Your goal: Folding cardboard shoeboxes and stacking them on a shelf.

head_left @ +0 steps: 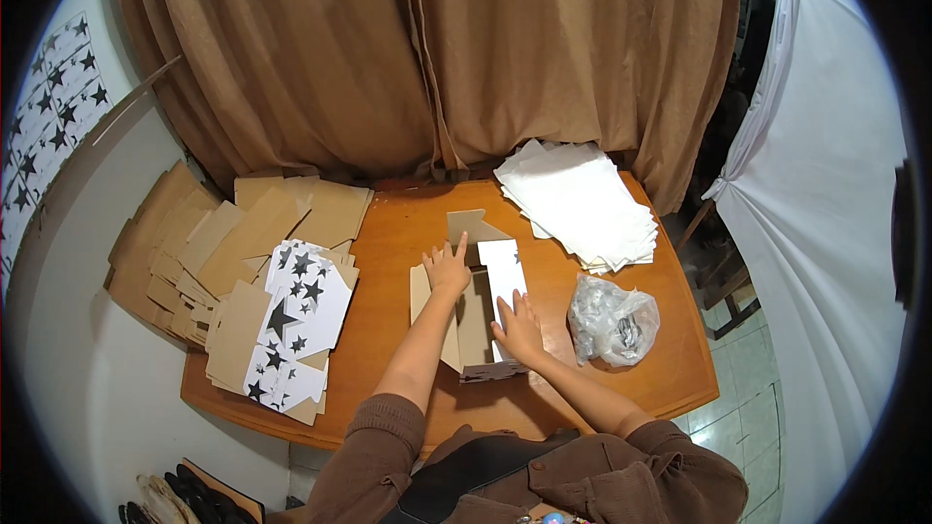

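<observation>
While flat box (476, 315) lies between hands | left hand (448, 270) spread on it | right hand (519, 328) flat, gripping nothing

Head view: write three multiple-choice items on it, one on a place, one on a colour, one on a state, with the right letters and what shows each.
1. Where does the clear plastic bag lie?
A. right of the open box
B. on the flat cardboard
C. on the floor

2. What colour are the stars on the printed flat boxes?
A. red
B. black
C. gold

3. How is the small cardboard box under the hands?
A. taped shut
C. crushed flat
B. open on top

Answers: 1 A, it sits on the table by the right hand. 2 B, dark stars on white. 3 B, its inside shows between the left hand and the right.
</observation>
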`<state>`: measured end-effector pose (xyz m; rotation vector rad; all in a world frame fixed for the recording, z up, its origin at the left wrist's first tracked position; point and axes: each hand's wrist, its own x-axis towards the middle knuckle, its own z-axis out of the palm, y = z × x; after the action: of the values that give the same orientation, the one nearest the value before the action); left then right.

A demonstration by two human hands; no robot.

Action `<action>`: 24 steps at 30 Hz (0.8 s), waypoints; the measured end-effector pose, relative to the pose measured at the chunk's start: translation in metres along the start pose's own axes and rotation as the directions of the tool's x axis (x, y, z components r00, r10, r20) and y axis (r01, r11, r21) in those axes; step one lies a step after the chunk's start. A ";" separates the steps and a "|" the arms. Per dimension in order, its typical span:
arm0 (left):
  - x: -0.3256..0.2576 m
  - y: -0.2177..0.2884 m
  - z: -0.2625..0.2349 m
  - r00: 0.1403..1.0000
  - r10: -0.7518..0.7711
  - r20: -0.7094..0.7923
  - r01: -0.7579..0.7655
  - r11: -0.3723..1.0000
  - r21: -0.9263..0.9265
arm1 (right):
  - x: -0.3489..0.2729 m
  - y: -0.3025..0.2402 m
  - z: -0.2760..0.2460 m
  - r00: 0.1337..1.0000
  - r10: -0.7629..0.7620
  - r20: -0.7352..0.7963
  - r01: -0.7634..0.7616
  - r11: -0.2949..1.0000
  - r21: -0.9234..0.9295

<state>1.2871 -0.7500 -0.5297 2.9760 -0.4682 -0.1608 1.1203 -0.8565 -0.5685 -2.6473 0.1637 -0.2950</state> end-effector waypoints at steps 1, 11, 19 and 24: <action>-0.002 -0.009 0.012 0.988 0.083 -0.134 -0.076 0.996 0.056 | 0.000 -0.003 0.001 1.000 -0.011 0.003 0.011 1.000 0.004; -0.123 -0.020 0.014 0.924 0.383 0.008 -0.341 0.833 -0.435 | 0.003 0.009 0.002 1.000 -0.010 -0.024 0.011 0.999 0.039; -0.187 -0.028 -0.013 0.675 0.737 -0.025 -0.549 0.480 -0.684 | 0.007 0.006 0.001 1.000 -0.021 -0.015 0.022 0.992 0.123; -0.178 -0.001 -0.021 0.862 0.433 -0.264 -0.507 0.725 -0.466 | 0.010 0.020 0.007 1.000 -0.006 -0.031 0.009 0.994 0.108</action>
<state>1.1216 -0.6912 -0.4942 2.2286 -0.9717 -0.0204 1.1305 -0.8726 -0.5819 -2.5377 0.1435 -0.3375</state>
